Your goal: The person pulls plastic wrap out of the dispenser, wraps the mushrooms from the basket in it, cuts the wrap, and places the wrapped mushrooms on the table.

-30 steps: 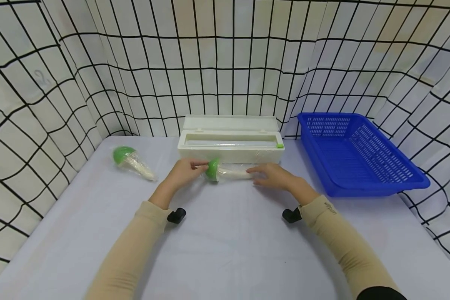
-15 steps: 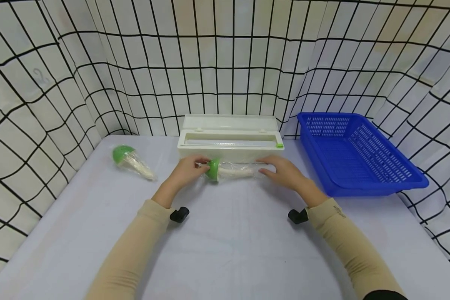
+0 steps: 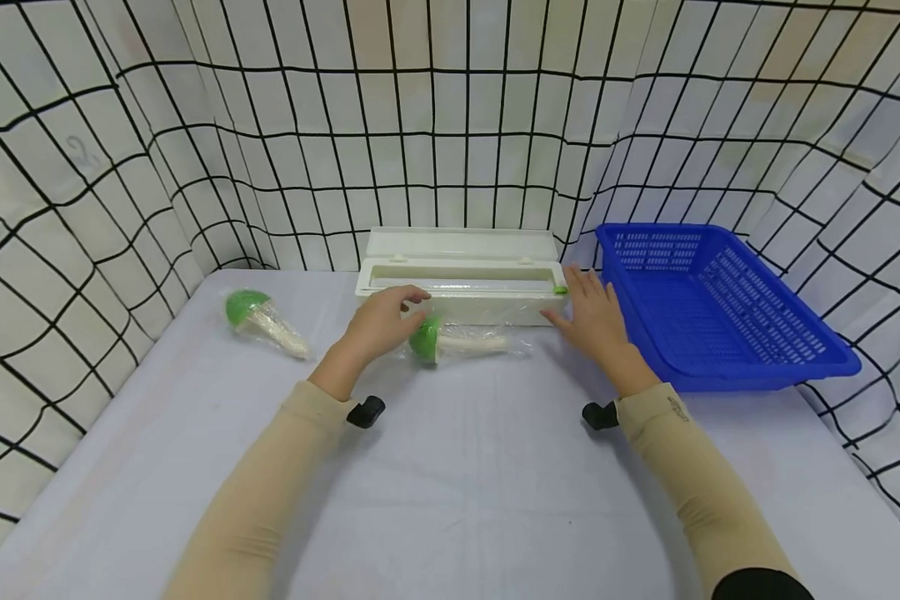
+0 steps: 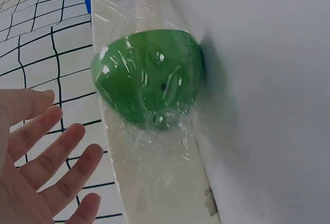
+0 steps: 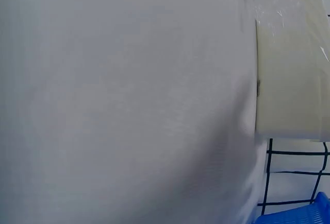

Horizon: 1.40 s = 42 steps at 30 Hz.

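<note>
**Fingers off, second mushroom wrapped**

Fingers on both hands are spread loose, holding nothing: left hand (image 3: pixel 378 321) hovers by the green cap, right hand (image 3: pixel 596 315) at the film dispenser's (image 3: pixel 461 287) right end. The wrapped mushroom (image 3: pixel 450 342) lies on the table (image 3: pixel 450 500) just before the dispenser, film apparently uncut. Another wrapped mushroom (image 3: pixel 258 319) waits near the left edge; the blue basket (image 3: pixel 720 308) sits at the right edge, nothing blocking it.

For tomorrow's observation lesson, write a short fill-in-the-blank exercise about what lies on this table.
The basket at the right is ___.
The cap of the wrapped toy mushroom between the hands is ___.
Neither the left hand nor the right hand ___ anything.

Missing words: blue; green; holds
</note>
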Available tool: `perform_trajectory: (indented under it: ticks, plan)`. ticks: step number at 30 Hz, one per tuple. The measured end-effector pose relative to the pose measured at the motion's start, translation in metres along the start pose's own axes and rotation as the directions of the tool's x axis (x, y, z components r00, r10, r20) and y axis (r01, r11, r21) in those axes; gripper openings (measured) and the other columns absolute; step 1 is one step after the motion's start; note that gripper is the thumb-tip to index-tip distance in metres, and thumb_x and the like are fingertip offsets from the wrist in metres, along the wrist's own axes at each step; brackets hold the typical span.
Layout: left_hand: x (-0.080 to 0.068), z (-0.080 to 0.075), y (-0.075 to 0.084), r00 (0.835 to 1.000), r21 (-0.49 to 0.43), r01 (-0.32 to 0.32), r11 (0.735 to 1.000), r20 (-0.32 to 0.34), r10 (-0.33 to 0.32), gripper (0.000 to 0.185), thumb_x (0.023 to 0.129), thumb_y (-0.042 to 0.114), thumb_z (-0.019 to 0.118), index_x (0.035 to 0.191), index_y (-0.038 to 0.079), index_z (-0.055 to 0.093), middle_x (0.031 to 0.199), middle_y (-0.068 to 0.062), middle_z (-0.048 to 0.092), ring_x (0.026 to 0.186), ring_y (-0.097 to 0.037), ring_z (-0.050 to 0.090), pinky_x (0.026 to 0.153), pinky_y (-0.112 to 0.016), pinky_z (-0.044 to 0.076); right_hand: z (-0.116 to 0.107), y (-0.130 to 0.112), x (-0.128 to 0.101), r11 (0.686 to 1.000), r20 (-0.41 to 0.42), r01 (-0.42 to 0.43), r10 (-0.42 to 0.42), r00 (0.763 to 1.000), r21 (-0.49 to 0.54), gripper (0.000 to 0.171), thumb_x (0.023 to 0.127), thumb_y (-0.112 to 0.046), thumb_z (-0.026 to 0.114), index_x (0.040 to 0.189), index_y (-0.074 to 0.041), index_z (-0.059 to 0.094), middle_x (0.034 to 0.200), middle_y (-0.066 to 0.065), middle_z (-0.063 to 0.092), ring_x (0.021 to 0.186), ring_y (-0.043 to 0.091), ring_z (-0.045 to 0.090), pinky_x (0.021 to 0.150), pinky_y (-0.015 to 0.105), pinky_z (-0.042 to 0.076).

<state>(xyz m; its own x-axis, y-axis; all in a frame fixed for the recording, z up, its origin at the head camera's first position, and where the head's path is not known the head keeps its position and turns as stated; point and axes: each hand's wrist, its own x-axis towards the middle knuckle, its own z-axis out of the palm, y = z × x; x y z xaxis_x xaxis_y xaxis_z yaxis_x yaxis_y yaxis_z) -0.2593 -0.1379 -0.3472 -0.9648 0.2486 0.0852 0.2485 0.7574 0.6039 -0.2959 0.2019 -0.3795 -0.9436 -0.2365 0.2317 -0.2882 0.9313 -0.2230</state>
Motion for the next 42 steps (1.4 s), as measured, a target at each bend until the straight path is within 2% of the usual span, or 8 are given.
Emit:
perform_trajectory:
  ticks: [2, 5, 13, 21, 25, 31, 36, 42]
  plan:
    - [0.007, 0.003, 0.008, 0.999, 0.002, -0.048, 0.999, -0.02, 0.048, 0.037, 0.104, 0.023, 0.061, 0.14, 0.012, 0.062, 0.14, -0.008, 0.062, 0.127, -0.032, 0.057, 0.1, -0.052, 0.047, 0.001, 0.005, 0.005, 0.999, 0.061, -0.043, 0.043, 0.997, -0.007, 0.09, 0.103, -0.052, 0.055, 0.163, -0.002, 0.012, 0.169, 0.02, 0.012, 0.154, 0.044, 0.005, 0.121, 0.062, 0.003]
    - [0.017, 0.01, 0.021, 0.994, 0.028, -0.105, 0.994, -0.027, 0.106, 0.038, 0.104, 0.023, 0.061, 0.141, 0.014, 0.062, 0.14, -0.007, 0.062, 0.128, -0.031, 0.057, 0.102, -0.051, 0.046, 0.002, 0.01, 0.009, 0.997, 0.117, -0.075, 0.076, 0.99, -0.014, 0.092, 0.104, -0.056, 0.051, 0.164, -0.003, 0.005, 0.169, 0.02, 0.004, 0.153, 0.045, -0.003, 0.12, 0.064, -0.002]
    - [0.047, 0.036, 0.049, 0.975, 0.064, -0.215, 0.975, -0.05, 0.218, 0.038, 0.103, 0.022, 0.061, 0.14, 0.015, 0.063, 0.137, -0.006, 0.064, 0.127, -0.026, 0.058, 0.099, -0.049, 0.048, 0.003, 0.016, 0.018, 0.994, 0.164, -0.107, 0.105, 0.981, 0.003, 0.093, 0.103, -0.064, 0.042, 0.163, -0.001, 0.008, 0.17, 0.02, 0.002, 0.153, 0.045, -0.003, 0.119, 0.067, 0.002]
    - [0.072, 0.063, 0.077, 0.966, 0.187, -0.248, 0.951, -0.026, 0.258, 0.036, 0.105, 0.025, 0.06, 0.139, 0.016, 0.064, 0.141, -0.006, 0.062, 0.129, -0.031, 0.057, 0.1, -0.049, 0.049, 0.006, 0.016, 0.024, 0.997, 0.186, -0.077, 0.075, 0.98, 0.006, 0.087, 0.106, -0.054, 0.047, 0.163, 0.001, 0.011, 0.169, 0.021, 0.004, 0.152, 0.05, 0.001, 0.118, 0.068, 0.003]
    - [0.081, 0.075, 0.087, 0.962, 0.247, -0.263, 0.933, -0.008, 0.274, 0.036, 0.105, 0.026, 0.06, 0.139, 0.017, 0.065, 0.14, -0.004, 0.063, 0.128, -0.029, 0.058, 0.099, -0.048, 0.05, 0.002, 0.014, 0.024, 0.995, 0.198, -0.086, 0.073, 0.977, 0.057, 0.085, 0.105, -0.052, 0.048, 0.162, 0.002, 0.014, 0.169, 0.022, 0.005, 0.152, 0.05, 0.003, 0.117, 0.071, 0.004]
    - [0.089, 0.088, 0.097, 0.964, 0.291, -0.255, 0.922, 0.001, 0.266, 0.037, 0.105, 0.026, 0.06, 0.141, 0.02, 0.063, 0.142, -0.003, 0.062, 0.129, -0.028, 0.057, 0.094, -0.048, 0.053, 0.001, 0.011, 0.024, 0.987, 0.189, -0.106, 0.082, 0.979, 0.121, 0.09, 0.103, -0.061, 0.046, 0.161, 0.002, 0.019, 0.168, 0.021, 0.009, 0.152, 0.047, 0.005, 0.117, 0.071, 0.004]
    - [0.095, 0.096, 0.106, 0.962, 0.288, -0.264, 0.92, 0.011, 0.272, 0.037, 0.107, 0.026, 0.056, 0.143, 0.022, 0.062, 0.144, -0.001, 0.061, 0.131, -0.028, 0.056, 0.093, -0.05, 0.053, 0.005, 0.013, 0.025, 0.992, 0.128, -0.102, 0.092, 0.987, 0.071, 0.085, 0.103, -0.056, 0.053, 0.16, 0.002, 0.026, 0.167, 0.022, 0.017, 0.152, 0.048, 0.012, 0.118, 0.069, 0.008]
    - [0.104, 0.107, 0.114, 0.967, 0.273, -0.252, 0.929, 0.036, 0.251, 0.037, 0.108, 0.028, 0.054, 0.144, 0.024, 0.061, 0.146, 0.003, 0.059, 0.132, -0.027, 0.054, 0.097, -0.051, 0.048, 0.009, 0.012, 0.028, 0.997, 0.14, -0.068, 0.073, 0.987, -0.042, 0.079, 0.106, -0.047, 0.053, 0.16, 0.002, 0.024, 0.167, 0.02, 0.018, 0.151, 0.048, 0.017, 0.117, 0.069, 0.014]
